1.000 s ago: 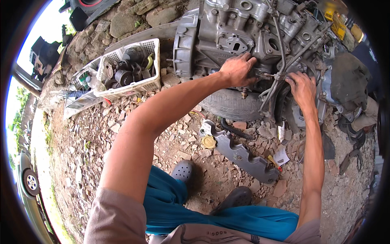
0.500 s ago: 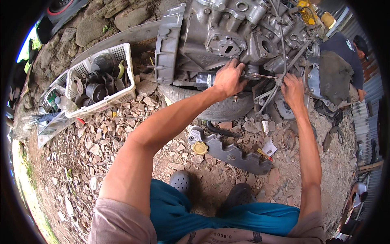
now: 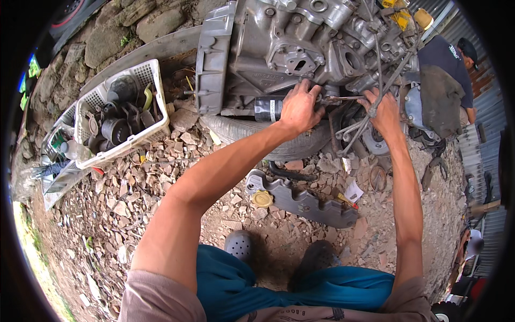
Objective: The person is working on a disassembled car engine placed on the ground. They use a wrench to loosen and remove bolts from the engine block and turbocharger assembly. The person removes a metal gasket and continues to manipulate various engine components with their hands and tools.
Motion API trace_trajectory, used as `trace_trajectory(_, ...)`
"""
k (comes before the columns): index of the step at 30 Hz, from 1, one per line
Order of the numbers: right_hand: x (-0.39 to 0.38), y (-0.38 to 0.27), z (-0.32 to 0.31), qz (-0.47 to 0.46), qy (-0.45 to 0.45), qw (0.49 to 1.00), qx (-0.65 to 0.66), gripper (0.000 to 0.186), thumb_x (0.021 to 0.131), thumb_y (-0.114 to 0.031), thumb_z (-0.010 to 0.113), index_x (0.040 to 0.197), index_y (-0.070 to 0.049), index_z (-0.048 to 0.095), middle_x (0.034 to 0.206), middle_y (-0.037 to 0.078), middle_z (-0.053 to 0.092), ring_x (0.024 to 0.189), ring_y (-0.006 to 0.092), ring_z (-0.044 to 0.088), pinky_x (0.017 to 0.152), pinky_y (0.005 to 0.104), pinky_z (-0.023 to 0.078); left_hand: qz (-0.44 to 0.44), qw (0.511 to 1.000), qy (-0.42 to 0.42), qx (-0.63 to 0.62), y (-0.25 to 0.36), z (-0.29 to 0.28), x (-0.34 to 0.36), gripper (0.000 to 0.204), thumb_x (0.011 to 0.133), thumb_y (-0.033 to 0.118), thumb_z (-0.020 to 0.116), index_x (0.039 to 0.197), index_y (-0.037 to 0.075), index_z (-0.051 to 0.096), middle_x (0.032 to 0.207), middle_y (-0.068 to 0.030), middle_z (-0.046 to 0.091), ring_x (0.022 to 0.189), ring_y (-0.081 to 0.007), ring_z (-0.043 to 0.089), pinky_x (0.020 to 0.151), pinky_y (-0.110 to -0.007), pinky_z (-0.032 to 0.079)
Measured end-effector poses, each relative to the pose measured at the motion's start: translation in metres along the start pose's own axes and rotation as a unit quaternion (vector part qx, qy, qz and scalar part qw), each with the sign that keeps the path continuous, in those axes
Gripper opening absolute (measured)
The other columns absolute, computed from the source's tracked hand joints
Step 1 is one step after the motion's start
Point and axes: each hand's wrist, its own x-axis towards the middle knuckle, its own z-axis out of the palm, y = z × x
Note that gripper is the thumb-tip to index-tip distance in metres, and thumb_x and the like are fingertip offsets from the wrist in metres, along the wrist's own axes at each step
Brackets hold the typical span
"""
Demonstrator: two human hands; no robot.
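A large grey metal engine (image 3: 268,59) lies in front of me, with a black cylindrical oil filter (image 3: 266,109) low on its side. Against the engine, beside the filter, my left hand (image 3: 302,109) has its fingers curled at the head end of a slim metal wrench (image 3: 346,98); part of that end is hidden under the fingers. My right hand (image 3: 383,112) is closed on the wrench's other end, close to some thin metal rods or pipes (image 3: 370,110). The wrench lies roughly level between the two hands.
A worn tyre (image 3: 289,142) sits under the engine. At the left stands a white plastic crate (image 3: 152,129) of parts. A grey cover (image 3: 306,206) with a yellow cap (image 3: 262,199) lies on the rubble near my feet. Another person (image 3: 440,56) is at the right.
The view has shifted slightly. My right hand and the wrench's handle have moved a little closer to the engine and to my left hand, which stays at the wrench's head end.
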Motion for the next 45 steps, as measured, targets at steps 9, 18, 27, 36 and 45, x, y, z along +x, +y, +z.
trace_trajectory(9,0.016,-0.025,-0.041,0.173,-0.094,0.977,-0.078,0.061,0.075,-0.064,0.072,0.089,-0.004,0.074,0.078,0.018,0.070,0.081,0.0377,0.067,0.076,0.0471,0.050,-0.007,0.997,0.038,0.068,0.008,0.004,-0.001,0.037,0.083,0.032,0.073,0.111,0.009,0.068,0.114,-0.0204,0.053,0.106,-0.0379,0.058,0.087,-0.047,0.049)
trace_trajectory(18,0.032,0.043,-0.034,0.332,-0.303,0.871,0.198,0.058,0.082,-0.060,0.071,0.082,-0.002,0.073,0.057,0.010,0.061,0.055,0.0224,0.060,0.053,0.0361,0.046,0.011,0.998,0.050,0.022,0.006,0.006,0.007,0.017,0.085,0.026,0.069,0.096,0.014,0.072,0.102,-0.0142,0.054,0.102,-0.0318,0.057,0.083,-0.047,0.047)
trace_trajectory(27,0.014,0.037,-0.019,0.686,0.144,0.361,0.616,0.021,0.100,-0.029,0.056,0.108,-0.013,0.065,0.097,0.004,0.064,0.080,0.0159,0.059,0.064,0.0288,0.051,-0.006,0.998,0.052,0.034,0.010,0.012,0.009,0.017,0.085,0.027,0.069,0.096,0.015,0.072,0.102,-0.0137,0.054,0.103,-0.0317,0.056,0.082,-0.045,0.046)
trace_trajectory(36,0.041,-0.039,-0.052,0.571,0.208,0.353,0.711,0.114,0.074,-0.083,0.059,0.158,-0.021,0.013,0.163,0.019,0.007,0.149,0.0368,0.013,0.117,0.0627,0.007,0.006,0.998,0.061,-0.001,-0.002,0.007,0.010,0.025,0.080,0.029,0.075,0.093,0.008,0.072,0.102,-0.0174,0.057,0.097,-0.0364,0.060,0.083,-0.046,0.049)
trace_trajectory(45,0.040,-0.034,-0.039,0.546,0.166,0.459,0.681,0.115,0.074,-0.077,0.065,0.157,-0.019,0.013,0.160,0.019,0.015,0.143,0.0423,0.022,0.116,0.0608,0.013,-0.004,0.999,0.042,-0.029,-0.003,0.006,0.014,0.032,0.079,0.029,0.075,0.102,0.006,0.073,0.105,-0.0161,0.059,0.105,-0.0339,0.058,0.089,-0.045,0.047)
